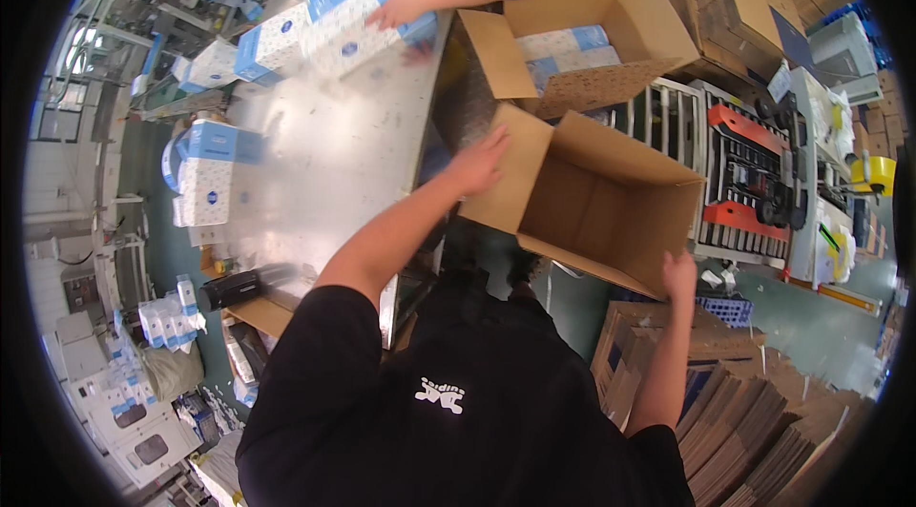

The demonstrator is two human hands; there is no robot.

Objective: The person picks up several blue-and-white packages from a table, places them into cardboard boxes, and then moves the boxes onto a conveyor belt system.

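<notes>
An open cardboard carton (611,211) with nothing visible inside is in front of me, its mouth tipped toward me. My left hand (482,162) lies on its raised left flap (510,178), fingers stretched over the cardboard. At the carton's near right corner, my right hand (680,276) is closed on the edge. Whether the carton rests on the rollers beneath cannot be made out. Just beyond it, a second open carton (577,87) has blue and white packs (568,51) in it.
A metal table (334,154) stands left, with blue-white packs (277,41) along its far side. Another person's hand (399,6) rests on packs there. A roller conveyor (682,116) runs right, beside an orange-and-black machine (749,173). Flattened cartons (735,421) are stacked near right.
</notes>
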